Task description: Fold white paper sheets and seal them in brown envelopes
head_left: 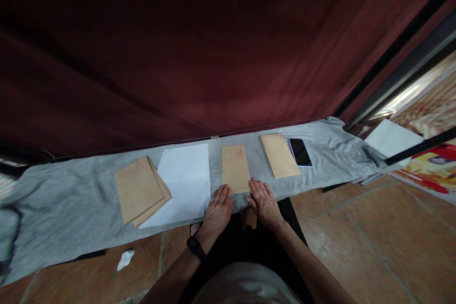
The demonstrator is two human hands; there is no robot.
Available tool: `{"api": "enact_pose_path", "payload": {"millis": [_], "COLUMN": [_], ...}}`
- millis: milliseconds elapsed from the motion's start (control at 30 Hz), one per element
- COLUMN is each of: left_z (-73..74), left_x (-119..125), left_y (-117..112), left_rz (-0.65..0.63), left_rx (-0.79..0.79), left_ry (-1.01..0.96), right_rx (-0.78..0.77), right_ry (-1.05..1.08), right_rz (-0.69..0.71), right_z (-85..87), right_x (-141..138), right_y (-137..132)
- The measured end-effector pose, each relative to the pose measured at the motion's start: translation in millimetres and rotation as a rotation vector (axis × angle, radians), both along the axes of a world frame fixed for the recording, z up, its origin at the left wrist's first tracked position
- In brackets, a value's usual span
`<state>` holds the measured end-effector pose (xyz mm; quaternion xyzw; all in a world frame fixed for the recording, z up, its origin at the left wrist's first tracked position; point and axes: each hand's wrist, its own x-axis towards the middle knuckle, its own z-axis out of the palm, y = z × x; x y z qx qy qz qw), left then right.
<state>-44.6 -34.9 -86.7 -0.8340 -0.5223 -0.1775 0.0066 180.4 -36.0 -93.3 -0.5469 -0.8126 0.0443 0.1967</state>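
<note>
A single brown envelope (234, 167) lies flat on the grey cloth (71, 199) straight ahead of me. My left hand (218, 211) rests flat with fingers stretched, its tips touching the envelope's near left corner. My right hand (264, 202) lies flat and open at the envelope's near right corner. A stack of white paper sheets (183, 183) sits just left of my left hand. Further left is a pile of brown envelopes (139, 190). Another brown envelope stack (279, 154) lies to the right. I wear a dark band on my left wrist.
A dark-screened phone (300, 151) lies beside the right envelope stack. A dark red curtain (178, 57) hangs behind the cloth. Tiled floor (374, 237) spreads to the right, with white sheets (392, 137) and a colourful printed item (431, 168) at far right. A paper scrap (125, 259) lies on the floor.
</note>
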Motion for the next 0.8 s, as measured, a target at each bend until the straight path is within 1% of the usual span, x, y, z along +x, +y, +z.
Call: {"api": "enact_pose_path", "payload": {"millis": [100,167,233,333,433,533,600,700,800], "left_z": [11.0,21.3,30.7,37.8,35.4,28.7,24.5,19.0,14.5], "left_x": [2,3,7,14,21,27,29,33,37], "left_y": [1,7,20,52,94,134,154,172,177], "left_rz": [0.026,0.023,-0.009,-0.120,-0.178,-0.163,-0.164,-0.160,-0.191], "left_rx": [-0.038,-0.071,-0.085,-0.086,-0.113,-0.121,-0.116,-0.101,-0.115], "left_ry": [0.001,-0.016,-0.044,-0.075,-0.038,0.025,0.064,0.093,0.117], "right_rx": [0.009,0.019,0.016,-0.004,-0.009,0.000,0.007,0.017,0.032], "right_ry": [0.005,0.012,0.016,0.013,0.014,0.017,0.014,0.010,0.018], "right_rz": [-0.008,0.026,0.089,0.134,0.124,0.118,0.113,0.094,0.072], "right_z": [6.2,11.0,13.8,12.9,10.4,10.2,10.3,8.4,5.4], "right_x": [2,0,-6,-13,-16,-17,-17,-18,-19], "right_y": [-5,-9,-14,-20,-22,-21,-21,-21,-22]}}
